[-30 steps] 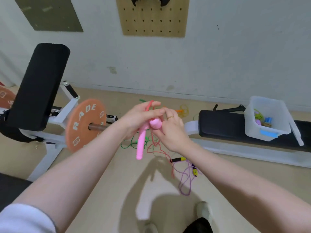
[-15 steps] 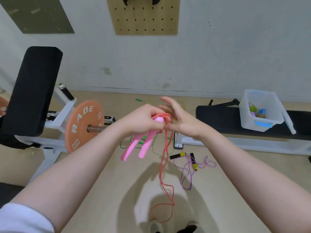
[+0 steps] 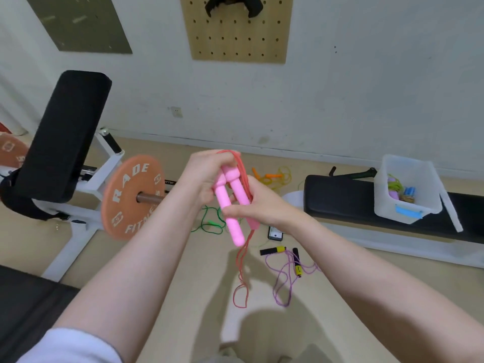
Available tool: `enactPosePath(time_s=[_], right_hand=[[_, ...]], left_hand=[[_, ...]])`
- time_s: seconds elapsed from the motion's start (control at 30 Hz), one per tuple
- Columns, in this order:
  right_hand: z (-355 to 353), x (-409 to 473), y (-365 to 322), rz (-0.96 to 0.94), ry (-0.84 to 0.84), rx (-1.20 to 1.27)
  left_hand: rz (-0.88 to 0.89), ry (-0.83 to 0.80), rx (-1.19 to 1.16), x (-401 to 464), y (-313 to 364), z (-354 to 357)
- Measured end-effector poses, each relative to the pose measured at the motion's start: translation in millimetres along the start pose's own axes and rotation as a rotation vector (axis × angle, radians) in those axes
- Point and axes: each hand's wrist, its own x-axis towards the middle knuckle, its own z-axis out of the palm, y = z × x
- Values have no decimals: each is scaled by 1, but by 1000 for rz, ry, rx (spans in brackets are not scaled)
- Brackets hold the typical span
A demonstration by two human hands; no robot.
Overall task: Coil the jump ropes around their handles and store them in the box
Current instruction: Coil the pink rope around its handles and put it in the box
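Two pink jump-rope handles (image 3: 230, 205) stand side by side in front of me, tops up. My left hand (image 3: 201, 176) grips their upper ends. My right hand (image 3: 259, 205) is closed around their middle and the red cord (image 3: 242, 271), which loops over the handle tops and hangs down to a small loop near the floor. A clear plastic box (image 3: 408, 189) sits on the black bench at right, with coiled ropes inside. On the floor lie a purple rope with black-yellow handles (image 3: 285, 268), a green rope (image 3: 212, 224) and an orange-yellow rope (image 3: 275, 176).
A black flat bench (image 3: 340, 200) runs along the right. A weight bench with an orange plate (image 3: 131, 197) stands at left. A phone (image 3: 275, 233) lies on the floor near the ropes. A pegboard (image 3: 235, 30) hangs on the wall.
The handles have swung upright and together. My right hand went from open fingers to closing on the handles and cord. The hanging red cord has shortened.
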Motion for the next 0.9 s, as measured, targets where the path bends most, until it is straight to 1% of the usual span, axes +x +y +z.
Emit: enactPosePath(time_s=[0.1, 0.2, 0.33, 0.4, 0.43, 0.5, 0.53, 0.57, 0.6, 0.63, 0.67, 0.7, 0.73, 0.8, 0.83, 0.87, 0.9], right_hand=[[6, 4, 2, 70, 72, -149], [9, 7, 10, 109, 45, -366], [9, 7, 8, 150, 91, -634], [5, 8, 10, 130, 127, -760], [3, 8, 12, 117, 123, -825], [-4, 8, 18, 95, 87, -919], [-7, 8, 20, 88, 70, -947], [-10, 8, 19, 77, 58, -981], [-11, 9, 17, 63, 52, -1034], [-11, 9, 14, 51, 55, -1100], [-10, 9, 10, 42, 70, -1177], [-8, 11, 7, 29, 89, -1258], [-6, 13, 6, 12, 102, -1336], [2, 16, 2, -6, 83, -1457], [9, 17, 0, -21, 50, -1502], [15, 19, -1, -49, 13, -1528], [21, 21, -2, -88, -14, -1535]], left_hand=[[4, 103, -48, 3, -8, 3], [23, 155, -64, 0, -13, 4], [28, 120, -40, -9, -20, 3], [41, 37, 1, -13, -25, -1], [89, -24, 96, -14, -28, -5], [264, -178, 474, -14, -31, -18], [335, -294, 642, -13, -32, -25], [370, -411, 742, -12, -32, -31], [343, -500, 775, -12, -32, -36], [301, -537, 787, -11, -31, -40], [290, -521, 819, -9, -29, -44], [327, -465, 889, -8, -28, -48], [405, -382, 1025, -8, -26, -50], [661, -264, 1456, -9, -23, -47], [775, -274, 1667, -9, -24, -44], [811, -337, 1851, -7, -25, -40], [764, -391, 1955, -4, -27, -39]])
